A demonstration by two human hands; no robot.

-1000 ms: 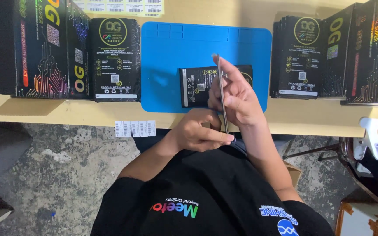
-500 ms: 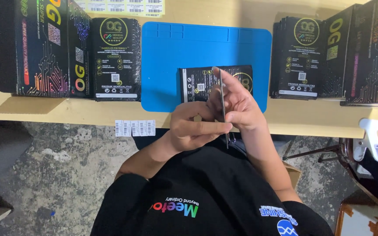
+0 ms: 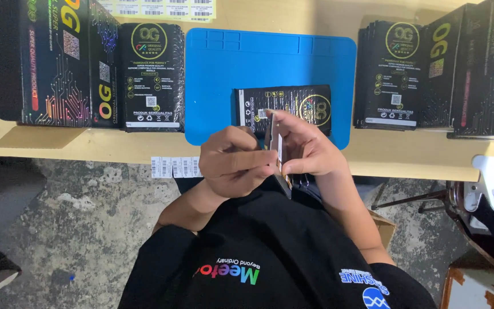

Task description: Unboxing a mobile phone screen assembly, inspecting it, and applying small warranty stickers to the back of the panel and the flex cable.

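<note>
Both hands meet over the table's front edge. My right hand [image 3: 310, 150] grips a thin flat black piece [image 3: 275, 137], held edge-on and upright. My left hand [image 3: 234, 161] is closed against the same piece from the left, fingers curled onto it. Just behind the hands a flat black packet [image 3: 293, 104] with gold and white print lies on the blue mat [image 3: 270, 63]. How the left fingers pinch the piece is hidden by the knuckles.
Black printed boxes [image 3: 151, 77] are stacked left of the mat, with a taller box [image 3: 47, 63] beside them. More black boxes [image 3: 395, 77] stand on the right. A strip of white barcode labels [image 3: 175, 167] hangs at the table's front edge. A label sheet [image 3: 161, 8] lies at the back.
Both hands have lifted from my lap toward the table edge. The thin piece, held lower and slanted before, now stands upright in front of the black packet.
</note>
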